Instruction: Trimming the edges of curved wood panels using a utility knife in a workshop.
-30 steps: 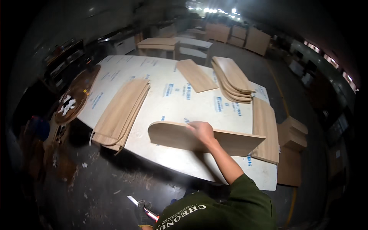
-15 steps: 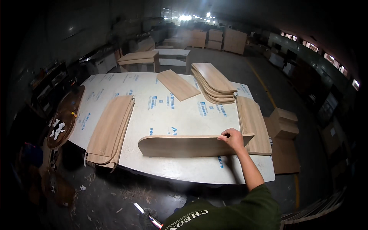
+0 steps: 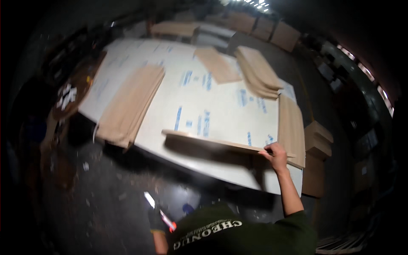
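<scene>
Head view, and the long wooden panel now shows almost edge-on, a thin line held flat above the near side of the white table; half a second ago it stood on its edge with its broad face toward the camera, so it has been tipped over flat. The right hand is clamped on the panel's right end, fingers curled over the top, and its grip has slid out to that end since a second ago. That reads as a lift or a turn under way, with the far left end hanging unsupported. The left hand is down low by the body in a dark glove, closed around a red-and-white tool, away from the panel.

Edges now: the table's near edge runs just under the panel. A stack of boards overhangs the left edge, and another stack lies touching or just beside the gripped end. The middle of the table lies open. A curved pile sits at the far right.
</scene>
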`<control>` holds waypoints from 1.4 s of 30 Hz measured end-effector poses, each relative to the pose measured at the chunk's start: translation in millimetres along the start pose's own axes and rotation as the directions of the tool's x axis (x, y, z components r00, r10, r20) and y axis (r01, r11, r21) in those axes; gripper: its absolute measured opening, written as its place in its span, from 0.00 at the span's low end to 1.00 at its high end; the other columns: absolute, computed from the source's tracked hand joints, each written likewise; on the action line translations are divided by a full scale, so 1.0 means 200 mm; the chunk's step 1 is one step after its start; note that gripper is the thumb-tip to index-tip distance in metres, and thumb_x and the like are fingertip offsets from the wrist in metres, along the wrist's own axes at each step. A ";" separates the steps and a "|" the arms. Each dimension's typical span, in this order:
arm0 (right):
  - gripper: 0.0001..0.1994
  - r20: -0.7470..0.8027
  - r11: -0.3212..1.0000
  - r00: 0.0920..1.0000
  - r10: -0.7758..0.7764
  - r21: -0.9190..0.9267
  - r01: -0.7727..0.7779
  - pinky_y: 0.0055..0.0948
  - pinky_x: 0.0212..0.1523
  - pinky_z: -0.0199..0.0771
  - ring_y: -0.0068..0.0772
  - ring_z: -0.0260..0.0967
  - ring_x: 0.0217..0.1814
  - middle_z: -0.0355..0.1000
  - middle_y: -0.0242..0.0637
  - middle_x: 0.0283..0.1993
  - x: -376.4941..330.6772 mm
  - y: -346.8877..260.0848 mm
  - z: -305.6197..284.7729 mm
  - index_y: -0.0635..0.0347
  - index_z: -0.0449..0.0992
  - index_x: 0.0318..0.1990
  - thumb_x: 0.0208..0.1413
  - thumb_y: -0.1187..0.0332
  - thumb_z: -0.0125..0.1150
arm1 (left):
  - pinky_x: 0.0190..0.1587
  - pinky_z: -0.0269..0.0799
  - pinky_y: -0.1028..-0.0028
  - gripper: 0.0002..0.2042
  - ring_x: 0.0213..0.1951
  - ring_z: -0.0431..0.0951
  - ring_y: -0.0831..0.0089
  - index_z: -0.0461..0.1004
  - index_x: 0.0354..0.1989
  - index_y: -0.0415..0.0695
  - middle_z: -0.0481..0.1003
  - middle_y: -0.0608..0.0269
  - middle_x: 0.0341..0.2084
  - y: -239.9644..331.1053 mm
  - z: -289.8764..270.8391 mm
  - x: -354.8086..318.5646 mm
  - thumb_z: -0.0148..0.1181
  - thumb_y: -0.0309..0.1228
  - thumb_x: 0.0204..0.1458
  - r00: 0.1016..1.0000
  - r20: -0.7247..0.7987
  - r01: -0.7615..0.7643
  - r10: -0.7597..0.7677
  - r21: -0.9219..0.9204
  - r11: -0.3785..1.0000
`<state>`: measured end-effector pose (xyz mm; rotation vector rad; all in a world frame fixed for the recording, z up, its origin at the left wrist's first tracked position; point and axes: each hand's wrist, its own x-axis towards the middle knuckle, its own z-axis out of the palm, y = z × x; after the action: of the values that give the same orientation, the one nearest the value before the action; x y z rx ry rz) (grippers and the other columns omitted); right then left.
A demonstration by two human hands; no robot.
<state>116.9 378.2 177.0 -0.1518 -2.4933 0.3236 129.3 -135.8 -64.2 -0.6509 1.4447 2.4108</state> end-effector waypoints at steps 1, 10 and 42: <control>0.15 0.072 1.000 0.997 -0.012 0.016 0.011 0.35 0.31 0.70 0.39 0.70 0.31 0.71 0.35 0.26 -0.05 -0.04 -0.02 0.57 0.75 0.25 0.38 0.59 0.75 | 0.30 0.69 0.74 0.11 0.29 0.75 0.75 0.75 0.39 0.39 0.78 0.61 0.31 0.05 0.07 -0.03 0.58 0.36 0.56 0.991 -0.081 -0.082 0.109 0.283 0.956; 0.13 0.380 0.990 0.918 -0.117 0.115 0.078 0.35 0.27 0.67 0.40 0.67 0.25 0.67 0.36 0.22 -0.54 -0.24 0.13 0.56 0.72 0.22 0.38 0.68 0.75 | 0.55 0.70 0.67 0.16 0.54 0.73 0.65 0.67 0.55 0.33 0.73 0.51 0.52 -0.03 0.62 0.19 0.50 0.26 0.60 0.887 0.214 -0.323 0.410 -0.348 0.880; 0.34 0.339 0.989 0.933 -0.119 0.123 0.081 0.50 0.64 0.49 0.49 0.55 0.67 0.60 0.50 0.64 -0.52 0.70 0.64 0.51 0.69 0.60 0.43 0.50 0.68 | 0.41 0.72 0.59 0.20 0.37 0.77 0.53 0.69 0.59 0.59 0.78 0.54 0.39 -0.58 1.35 -0.05 0.47 0.31 0.57 0.724 0.069 -0.283 0.687 0.937 0.205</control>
<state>128.9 468.5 -18.3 0.0853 -2.8099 0.4751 122.5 156.8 -38.6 -0.3238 3.1814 1.2277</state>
